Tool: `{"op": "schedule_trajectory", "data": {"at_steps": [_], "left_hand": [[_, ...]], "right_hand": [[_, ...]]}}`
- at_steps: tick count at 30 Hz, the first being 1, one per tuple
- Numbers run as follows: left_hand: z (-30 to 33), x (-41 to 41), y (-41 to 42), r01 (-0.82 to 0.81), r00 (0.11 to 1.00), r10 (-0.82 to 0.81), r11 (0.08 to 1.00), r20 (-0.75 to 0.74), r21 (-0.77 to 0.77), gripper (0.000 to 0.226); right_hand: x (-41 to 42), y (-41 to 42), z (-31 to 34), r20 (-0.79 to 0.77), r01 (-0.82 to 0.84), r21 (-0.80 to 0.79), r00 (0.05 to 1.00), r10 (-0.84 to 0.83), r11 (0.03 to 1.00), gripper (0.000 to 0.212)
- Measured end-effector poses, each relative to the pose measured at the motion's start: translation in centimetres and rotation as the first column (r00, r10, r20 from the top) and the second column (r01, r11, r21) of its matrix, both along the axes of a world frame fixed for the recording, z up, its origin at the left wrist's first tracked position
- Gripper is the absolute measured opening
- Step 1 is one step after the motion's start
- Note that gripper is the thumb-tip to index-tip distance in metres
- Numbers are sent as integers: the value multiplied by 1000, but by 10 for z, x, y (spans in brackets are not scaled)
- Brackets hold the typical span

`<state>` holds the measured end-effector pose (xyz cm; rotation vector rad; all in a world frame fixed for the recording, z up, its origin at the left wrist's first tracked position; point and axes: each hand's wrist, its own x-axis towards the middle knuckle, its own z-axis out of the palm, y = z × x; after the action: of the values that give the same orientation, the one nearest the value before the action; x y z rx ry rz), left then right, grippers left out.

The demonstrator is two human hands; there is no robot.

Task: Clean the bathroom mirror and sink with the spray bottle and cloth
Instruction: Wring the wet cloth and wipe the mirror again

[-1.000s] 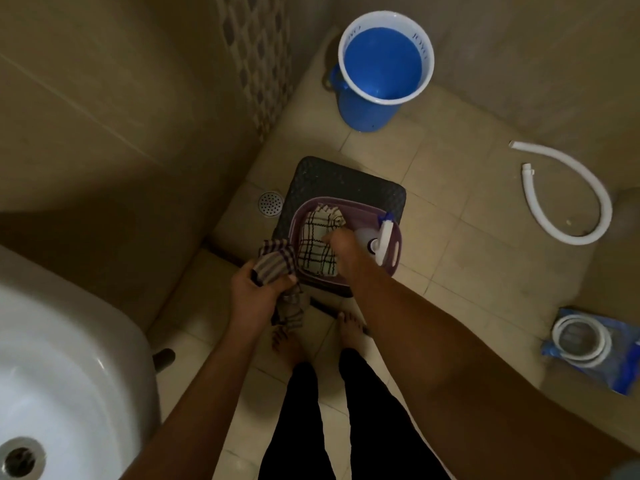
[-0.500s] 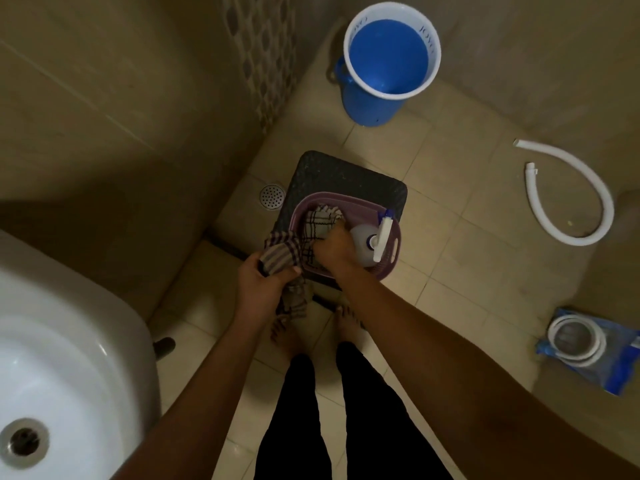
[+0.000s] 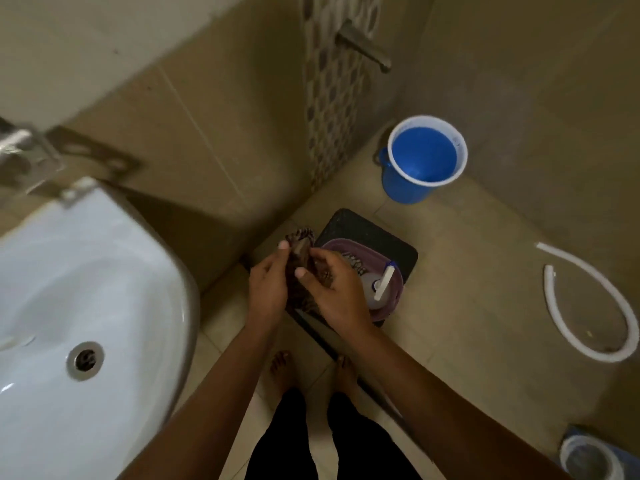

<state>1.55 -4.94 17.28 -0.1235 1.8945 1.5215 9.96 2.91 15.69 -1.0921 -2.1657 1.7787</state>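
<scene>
A dark checked cloth [image 3: 300, 252] is bunched between both hands above the floor. My left hand [image 3: 268, 289] grips its left side. My right hand [image 3: 334, 289] pinches its right side, thumb on the fabric. Just behind my right hand a purple basket [image 3: 394, 299] sits on a dark stool [image 3: 374, 230]. Inside it lie a white spray bottle [image 3: 381, 284] and another checked cloth [image 3: 355, 263], partly hidden by my right hand. The white sink [image 3: 86, 271] with its drain fills the left side. No mirror is in view.
A blue bucket [image 3: 424, 161] stands in the far corner under a wall tap [image 3: 363, 46]. A white hose [image 3: 588, 306] curls on the floor at right. A coiled hose in a blue bag [image 3: 588, 459] lies at bottom right. My bare feet stand below the hands.
My right hand left the basket and joined my left hand on the cloth, which rose. The view swung up and left, showing more of the sink and wall.
</scene>
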Motion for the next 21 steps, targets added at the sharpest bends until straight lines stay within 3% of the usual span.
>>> {"op": "schedule_trajectory", "data": {"at_steps": [3,7,13,16,18,19,21], "left_hand": [[32,6,-14,-71,996,73,996,-43,60,34],[65,11,-39,-125,975,140,987,-175,98,16],[105,4,-101,-270,919,303,950,-254,156,24],[117,-1,-137,-320,897,362,927,-252,194,13],[123,-3,-162,-365,876,415,903,-245,226,16],[125,-5,-173,-384,863,437,894,-254,232,19],[130,-9,-196,-389,851,441,894,-285,223,24]], "right_hand": [[-3,-2,26,-26,-56,49,998,57,997,56],[-12,-18,59,-102,-117,122,986,130,986,26],[-34,-70,86,-189,-247,9,951,244,969,28],[-51,-88,99,-240,-222,-206,956,171,953,13],[-59,-102,113,-267,-259,-441,952,150,859,14],[-63,-110,118,-276,-300,-500,944,178,812,15],[-69,-131,127,-278,-381,-536,922,269,753,40]]}}
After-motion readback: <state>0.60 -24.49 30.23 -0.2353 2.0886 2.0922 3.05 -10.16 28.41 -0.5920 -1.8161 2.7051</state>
